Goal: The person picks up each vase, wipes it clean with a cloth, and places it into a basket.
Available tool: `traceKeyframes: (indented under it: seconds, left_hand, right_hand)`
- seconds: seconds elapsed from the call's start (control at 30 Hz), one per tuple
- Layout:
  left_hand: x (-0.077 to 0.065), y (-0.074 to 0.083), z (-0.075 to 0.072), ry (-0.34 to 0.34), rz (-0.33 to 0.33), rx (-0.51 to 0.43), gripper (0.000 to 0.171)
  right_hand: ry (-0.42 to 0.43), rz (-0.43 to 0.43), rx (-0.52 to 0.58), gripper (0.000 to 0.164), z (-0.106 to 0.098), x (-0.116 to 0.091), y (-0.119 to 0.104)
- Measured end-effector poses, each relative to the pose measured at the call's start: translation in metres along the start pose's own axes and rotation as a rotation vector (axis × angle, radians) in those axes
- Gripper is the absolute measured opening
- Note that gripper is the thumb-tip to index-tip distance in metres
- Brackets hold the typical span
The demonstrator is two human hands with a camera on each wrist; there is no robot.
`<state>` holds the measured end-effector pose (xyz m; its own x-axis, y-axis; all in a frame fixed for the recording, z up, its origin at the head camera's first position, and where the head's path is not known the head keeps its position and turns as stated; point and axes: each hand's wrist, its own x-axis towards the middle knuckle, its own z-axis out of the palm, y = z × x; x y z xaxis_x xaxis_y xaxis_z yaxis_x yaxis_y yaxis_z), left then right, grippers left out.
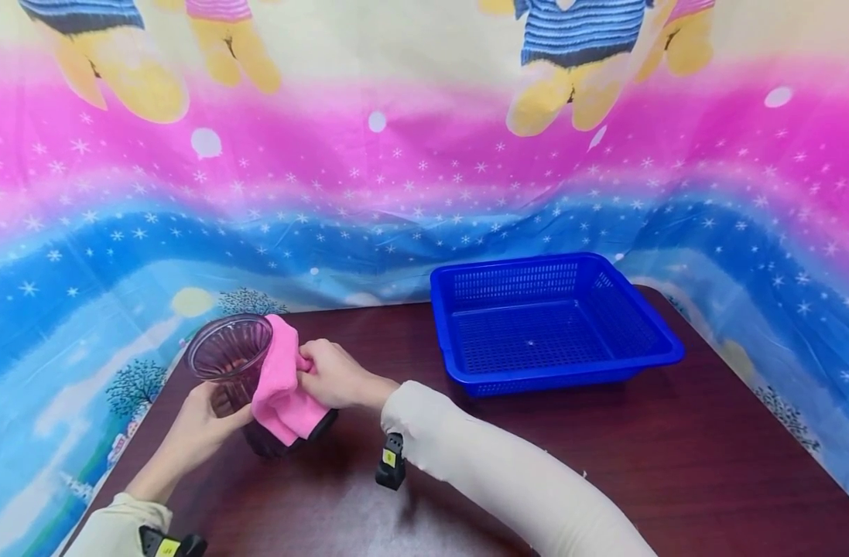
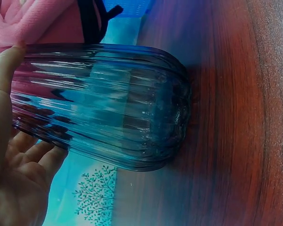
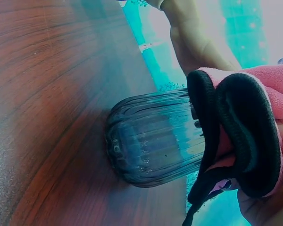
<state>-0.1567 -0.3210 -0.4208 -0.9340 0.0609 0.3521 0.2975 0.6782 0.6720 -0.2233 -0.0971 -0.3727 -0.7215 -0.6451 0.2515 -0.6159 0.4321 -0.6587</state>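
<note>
A ribbed, see-through glass vase (image 1: 218, 352) with a flared rim stands on the table at the left, its base (image 2: 172, 113) at the wood. My left hand (image 1: 204, 425) grips it around the upper body, thumb on the near side and fingers behind. With my right hand (image 1: 337, 375) I pinch a pink cleaning cloth (image 1: 278, 387), which lies against the vase's right side and hangs down over it. Black edging and a small loop show on the cloth (image 3: 276, 87) in the right wrist view. Folds of cloth partly hide the right fingertips.
A blue plastic basket (image 1: 459, 371) with perforated sides sits at the back right of the dark wooden table (image 1: 703, 456). Behind the table hangs a printed cloth backdrop (image 1: 368, 170), reaching down along its left and right edges.
</note>
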Motion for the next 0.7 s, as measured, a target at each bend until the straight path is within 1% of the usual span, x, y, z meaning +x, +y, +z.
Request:
traceKeyframes:
  seconds: [0.17,0.33,0.7]
  left_hand:
    - [-0.0002,-0.0004,0.0000,0.000,0.005,-0.016,0.049]
    - [0.0000,0.0011,-0.0004,-0.005,-0.004,0.002,0.050]
    - [0.0002,0.0019,-0.0019,-0.013,-0.009,0.019,0.053]
  right_hand:
    - [0.007,0.031,-0.005,0.033,0.0007,0.0003,-0.0025]
    - [0.009,0.067,-0.012,0.032,0.0038,0.0015,-0.0020]
    - [-0.027,0.083,-0.083,0.040,-0.0010,0.0057,-0.0061]
